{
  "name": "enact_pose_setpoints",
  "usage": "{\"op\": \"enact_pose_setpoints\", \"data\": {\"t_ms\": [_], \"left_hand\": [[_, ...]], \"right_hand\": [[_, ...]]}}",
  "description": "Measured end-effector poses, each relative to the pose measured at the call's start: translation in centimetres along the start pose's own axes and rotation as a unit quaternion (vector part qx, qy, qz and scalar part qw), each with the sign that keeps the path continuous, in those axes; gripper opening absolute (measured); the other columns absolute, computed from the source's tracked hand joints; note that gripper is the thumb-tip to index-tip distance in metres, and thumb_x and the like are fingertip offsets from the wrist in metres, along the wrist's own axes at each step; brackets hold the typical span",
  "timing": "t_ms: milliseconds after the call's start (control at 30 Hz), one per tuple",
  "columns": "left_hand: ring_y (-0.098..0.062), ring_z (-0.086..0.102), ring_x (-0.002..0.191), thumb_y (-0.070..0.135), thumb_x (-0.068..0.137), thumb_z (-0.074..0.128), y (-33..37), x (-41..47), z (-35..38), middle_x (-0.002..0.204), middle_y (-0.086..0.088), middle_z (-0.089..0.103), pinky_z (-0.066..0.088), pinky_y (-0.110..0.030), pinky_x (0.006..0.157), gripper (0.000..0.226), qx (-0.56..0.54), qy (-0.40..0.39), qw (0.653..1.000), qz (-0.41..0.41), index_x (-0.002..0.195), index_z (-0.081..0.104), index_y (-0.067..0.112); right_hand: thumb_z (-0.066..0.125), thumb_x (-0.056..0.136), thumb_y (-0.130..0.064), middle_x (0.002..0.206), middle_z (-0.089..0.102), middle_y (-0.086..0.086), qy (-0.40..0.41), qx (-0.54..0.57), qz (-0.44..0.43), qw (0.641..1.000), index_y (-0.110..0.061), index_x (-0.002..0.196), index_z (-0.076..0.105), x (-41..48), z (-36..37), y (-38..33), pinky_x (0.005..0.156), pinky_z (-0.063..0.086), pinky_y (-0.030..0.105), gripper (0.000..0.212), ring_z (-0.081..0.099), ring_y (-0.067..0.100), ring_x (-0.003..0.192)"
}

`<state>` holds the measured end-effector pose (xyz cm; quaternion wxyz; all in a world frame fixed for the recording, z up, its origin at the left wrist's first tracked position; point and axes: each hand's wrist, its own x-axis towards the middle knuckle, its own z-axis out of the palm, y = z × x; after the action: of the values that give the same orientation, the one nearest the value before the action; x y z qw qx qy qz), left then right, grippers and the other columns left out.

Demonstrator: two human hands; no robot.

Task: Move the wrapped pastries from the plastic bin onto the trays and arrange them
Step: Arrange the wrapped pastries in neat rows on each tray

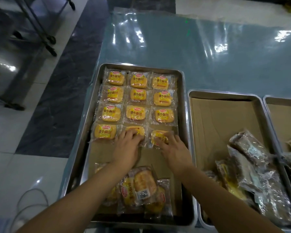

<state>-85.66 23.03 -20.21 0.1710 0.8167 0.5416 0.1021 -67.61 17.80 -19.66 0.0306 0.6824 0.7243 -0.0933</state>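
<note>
A metal tray (84, 148) lined with cardboard holds several yellow wrapped pastries in neat rows of three. In the fourth row, my left hand (127, 145) rests on the middle pastry (136, 130) with its fingers curled over the wrapper. My right hand (171, 147) lies on the right pastry (158, 137) of that row, fingers bent on it. The left pastry of the row (105, 132) lies free. A loose heap of wrapped pastries (141, 187) sits at the near end of the same tray, between my forearms.
A second cardboard-lined tray (217, 118) stands to the right with a pile of wrapped pastries (250, 174) at its near right. A third tray (282, 113) shows at the right edge. The table is covered with clear plastic sheet (191, 47). A cable (32, 199) lies on the floor at left.
</note>
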Motion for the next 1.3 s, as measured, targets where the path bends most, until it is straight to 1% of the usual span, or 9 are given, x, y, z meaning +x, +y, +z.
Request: {"op": "enact_pose_setpoints", "data": {"t_ms": [100,267,433,533,633,867,1067,1167,1300], "left_hand": [[-0.025,0.041,0.119,-0.001,0.078,0.061,-0.4,-0.1,-0.2,0.127,-0.003,0.053,0.030,-0.037,0.095,0.046,-0.024,-0.016,1.000,0.007,0.117,0.064,0.023],[-0.020,0.043,0.115,0.002,0.081,0.062,-2.6,-1.3,-2.3,0.121,0.001,0.055,0.034,-0.032,0.095,0.037,-0.079,0.021,0.996,-0.018,0.112,0.067,0.022],[-0.007,0.049,0.103,0.011,0.083,0.064,-6.7,-3.4,-5.1,0.109,0.012,0.055,0.038,-0.022,0.087,0.026,-0.074,-0.063,0.994,-0.051,0.103,0.066,0.029],[-0.006,0.048,0.110,0.018,0.084,0.062,-8.5,-4.7,-5.8,0.116,0.012,0.052,0.036,-0.018,0.086,0.022,-0.044,-0.144,0.988,-0.021,0.104,0.065,0.027],[-0.006,0.049,0.103,0.023,0.087,0.058,-9.0,-5.6,-5.7,0.115,0.010,0.056,0.038,-0.020,0.080,0.021,-0.028,-0.152,0.988,-0.019,0.108,0.064,0.026],[-0.005,0.036,0.105,0.035,0.087,0.059,-8.8,-6.7,-5.2,0.105,0.014,0.052,0.032,-0.022,0.085,0.015,-0.042,-0.137,0.989,-0.039,0.100,0.067,0.032],[-0.009,0.041,0.116,0.028,0.087,0.060,-8.0,-7.7,-4.9,0.128,0.008,0.046,0.035,-0.023,0.094,0.042,-0.087,-0.138,0.982,-0.094,0.129,0.051,0.026],[-0.012,0.050,0.109,0.018,0.091,0.054,-8.5,-8.0,-5.6,0.129,0.002,0.048,0.036,-0.021,0.087,0.036,-0.101,-0.089,0.977,-0.165,0.127,0.052,0.022],[-0.010,0.052,0.096,0.019,0.086,0.061,-8.8,-8.3,-6.0,0.119,0.003,0.050,0.042,-0.021,0.083,0.031,-0.105,-0.147,0.971,-0.157,0.117,0.056,0.022]], "right_hand": [[0.082,0.062,-0.011,0.126,0.050,0.011,0.012,-0.012,-0.001,1.000,-0.029,0.132,0.049,0.4,0.3,0.4,0.074,0.054,0.035,0.079,0.056,0.029,0.104],[0.073,0.072,-0.008,0.134,0.041,0.008,0.000,0.003,-0.016,1.000,-0.030,0.136,0.042,0.6,-0.3,0.6,0.088,0.048,0.038,0.075,0.046,0.028,0.115],[0.058,0.089,-0.013,0.113,0.058,0.004,0.015,0.160,-0.056,0.985,-0.014,0.112,0.065,-0.1,-1.5,-1.4,0.078,0.050,0.030,0.024,0.055,0.021,0.103],[0.055,0.091,-0.023,0.118,0.059,-0.002,-0.064,0.185,-0.115,0.974,-0.020,0.119,0.062,-0.8,-1.1,-3.2,0.091,0.039,0.025,0.029,0.048,0.014,0.111],[0.056,0.091,-0.034,0.122,0.056,-0.003,-0.108,0.188,-0.130,0.968,-0.024,0.124,0.058,-1.1,-0.7,-5.0,0.099,0.033,0.026,0.035,0.044,0.013,0.116],[0.058,0.087,-0.035,0.118,0.057,0.001,-0.123,0.165,-0.157,0.966,-0.023,0.132,0.051,-1.0,-0.2,-8.2,0.096,0.032,0.026,0.047,0.047,0.018,0.112],[0.067,0.082,-0.036,0.135,0.050,-0.001,-0.193,0.142,-0.134,0.961,-0.024,0.136,0.044,-1.1,0.2,-8.0,0.102,0.035,0.029,0.059,0.044,0.019,0.123],[0.065,0.082,-0.035,0.128,0.049,0.001,-0.164,0.125,-0.144,0.968,-0.023,0.135,0.044,-1.0,0.2,-8.3,0.098,0.034,0.029,0.058,0.043,0.019,0.120],[0.056,0.088,-0.033,0.121,0.049,0.002,-0.127,0.171,-0.130,0.968,-0.021,0.133,0.047,-0.5,0.5,-10.3,0.095,0.036,0.029,0.047,0.042,0.018,0.115]]}}
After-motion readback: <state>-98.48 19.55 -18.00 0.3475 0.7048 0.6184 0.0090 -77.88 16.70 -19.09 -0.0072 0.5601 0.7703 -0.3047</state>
